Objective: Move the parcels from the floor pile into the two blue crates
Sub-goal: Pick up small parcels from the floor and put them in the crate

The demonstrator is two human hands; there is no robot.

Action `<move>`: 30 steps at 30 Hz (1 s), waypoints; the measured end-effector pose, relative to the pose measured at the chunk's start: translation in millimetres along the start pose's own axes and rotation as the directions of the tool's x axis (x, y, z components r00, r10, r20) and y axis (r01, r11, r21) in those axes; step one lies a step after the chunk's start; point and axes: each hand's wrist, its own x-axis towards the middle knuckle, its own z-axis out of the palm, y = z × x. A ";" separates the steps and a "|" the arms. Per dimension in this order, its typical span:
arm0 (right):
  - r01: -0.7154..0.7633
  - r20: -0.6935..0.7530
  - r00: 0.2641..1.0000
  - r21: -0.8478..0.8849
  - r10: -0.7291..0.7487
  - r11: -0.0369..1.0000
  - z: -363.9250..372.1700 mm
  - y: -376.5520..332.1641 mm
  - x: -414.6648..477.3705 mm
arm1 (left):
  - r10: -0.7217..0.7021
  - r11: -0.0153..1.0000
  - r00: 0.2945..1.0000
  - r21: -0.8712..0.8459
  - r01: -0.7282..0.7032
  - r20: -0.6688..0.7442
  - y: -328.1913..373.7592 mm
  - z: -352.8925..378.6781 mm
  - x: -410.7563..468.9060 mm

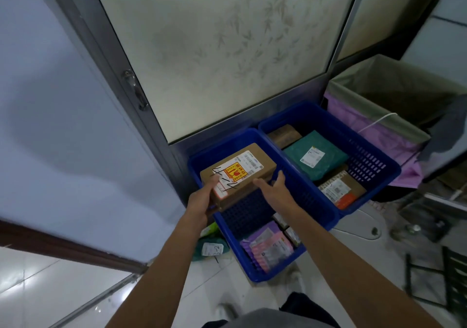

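Box (242, 171) is grasped at one corner by left hand (201, 202); right hand (276, 191), released, is poised alongside, likely for steadying into crate (222, 139).

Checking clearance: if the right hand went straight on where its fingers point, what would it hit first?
The cardboard box that the left hand grips; the right hand seems just short of its side, though depth is unclear.
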 end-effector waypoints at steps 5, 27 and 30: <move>0.105 0.007 0.994 -0.160 -0.105 0.981 -53.7 -1.7 53.4 | 0.008 1.000 0.999 -0.006 -0.008 -0.042 -6.0 31.7 14.6; 0.084 0.331 0.922 -0.681 0.204 0.727 -71.0 92.7 250.2 | 0.077 0.884 0.884 0.441 0.153 -0.462 -101.2 84.3 169.9; 0.057 0.346 0.900 -0.694 0.263 0.717 -59.8 116.3 274.2 | 0.067 0.825 0.869 0.517 0.228 -0.490 -117.6 77.9 201.6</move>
